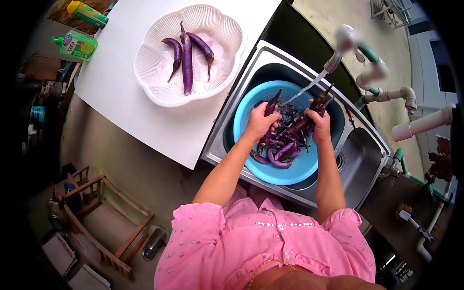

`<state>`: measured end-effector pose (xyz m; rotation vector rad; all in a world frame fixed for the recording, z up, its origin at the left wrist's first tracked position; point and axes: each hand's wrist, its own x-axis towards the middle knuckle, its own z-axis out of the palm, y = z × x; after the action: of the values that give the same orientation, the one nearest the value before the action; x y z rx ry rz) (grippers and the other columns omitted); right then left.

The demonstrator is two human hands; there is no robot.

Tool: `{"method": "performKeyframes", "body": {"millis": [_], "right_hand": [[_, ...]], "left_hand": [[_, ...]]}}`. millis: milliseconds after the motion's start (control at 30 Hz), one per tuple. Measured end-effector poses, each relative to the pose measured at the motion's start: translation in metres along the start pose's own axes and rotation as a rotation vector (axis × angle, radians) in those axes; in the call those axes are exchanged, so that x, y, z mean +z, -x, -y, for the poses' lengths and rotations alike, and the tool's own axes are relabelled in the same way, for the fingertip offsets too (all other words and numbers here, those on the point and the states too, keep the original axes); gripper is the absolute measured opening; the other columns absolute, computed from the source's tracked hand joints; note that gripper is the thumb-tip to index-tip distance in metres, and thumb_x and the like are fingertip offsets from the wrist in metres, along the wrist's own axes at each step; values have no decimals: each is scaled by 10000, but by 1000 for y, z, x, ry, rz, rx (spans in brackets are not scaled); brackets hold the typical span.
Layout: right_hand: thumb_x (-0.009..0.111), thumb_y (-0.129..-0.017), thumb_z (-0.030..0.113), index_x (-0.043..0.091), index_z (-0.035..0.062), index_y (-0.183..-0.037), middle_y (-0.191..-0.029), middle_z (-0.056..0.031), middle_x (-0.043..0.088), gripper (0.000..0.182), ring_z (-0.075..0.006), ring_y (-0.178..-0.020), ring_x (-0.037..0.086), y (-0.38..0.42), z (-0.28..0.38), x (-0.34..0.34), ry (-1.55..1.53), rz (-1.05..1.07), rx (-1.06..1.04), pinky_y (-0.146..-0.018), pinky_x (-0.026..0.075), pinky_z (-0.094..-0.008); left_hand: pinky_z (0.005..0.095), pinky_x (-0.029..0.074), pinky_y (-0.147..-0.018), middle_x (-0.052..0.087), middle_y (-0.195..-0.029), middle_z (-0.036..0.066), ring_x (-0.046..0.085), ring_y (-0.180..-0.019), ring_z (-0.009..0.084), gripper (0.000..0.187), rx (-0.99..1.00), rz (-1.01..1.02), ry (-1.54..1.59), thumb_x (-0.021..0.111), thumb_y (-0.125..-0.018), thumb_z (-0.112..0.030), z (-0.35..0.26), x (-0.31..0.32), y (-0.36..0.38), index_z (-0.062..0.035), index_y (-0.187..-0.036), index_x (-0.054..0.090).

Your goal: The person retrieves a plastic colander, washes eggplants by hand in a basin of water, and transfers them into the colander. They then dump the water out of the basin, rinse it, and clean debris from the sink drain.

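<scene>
My left hand [262, 122] is closed around a purple eggplant [272, 102] whose stem end points up and away. My right hand [318, 124] grips several eggplants [315, 104] together, their dark stems sticking out above the fingers. Both hands are over a light blue basin [241, 135] that stands in the steel sink [256, 60]. More small eggplants [282, 153] lie in the basin below the hands. Water runs from the tap [333, 63] into the basin between my hands. How many eggplants the right hand holds is partly hidden.
On the white counter [116, 101], a white basket [164, 99] holds three eggplants [187, 63]. A green soap bottle [77, 46] and a yellow-capped bottle [87, 13] stand at the counter's far left. A smaller sink bowl [360, 159] is at right, near a brush [413, 220]. A wooden chair [104, 217] is on the floor.
</scene>
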<state>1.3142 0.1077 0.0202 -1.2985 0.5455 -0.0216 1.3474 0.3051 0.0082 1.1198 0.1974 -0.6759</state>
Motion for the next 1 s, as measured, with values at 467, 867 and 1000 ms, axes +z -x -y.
{"method": "performKeyframes", "body": {"millis": [467, 867, 1000], "right_hand": [[663, -630, 242, 537, 3, -968, -944, -241, 590, 433, -372, -933, 558, -109, -142, 4, 1307, 441, -227, -821, 443, -434], [690, -611, 255, 576, 45, -1058, -1040, -193, 600, 507, -346, -1002, 553, -98, -134, -11, 1145, 71, 247, -867, 431, -380], [655, -663, 177, 595, 31, -1004, -973, -168, 627, 376, -327, -896, 593, -87, -117, -10, 950, 151, 136, -816, 447, -361]], "left_hand": [[380, 454, -770, 592, -889, 176, 573, -842, 330, 283, 252, -229, -793, 569, -699, -112, 54, -45, -19, 5, -957, 561], [404, 400, -764, 628, -926, 88, 562, -903, 239, 177, 204, -97, -1819, 574, -729, -160, 115, -23, -118, -126, -895, 625], [411, 391, -784, 592, -929, 86, 538, -911, 265, 216, 220, -174, -1619, 608, -694, -121, 105, -20, -111, -100, -909, 624]]}}
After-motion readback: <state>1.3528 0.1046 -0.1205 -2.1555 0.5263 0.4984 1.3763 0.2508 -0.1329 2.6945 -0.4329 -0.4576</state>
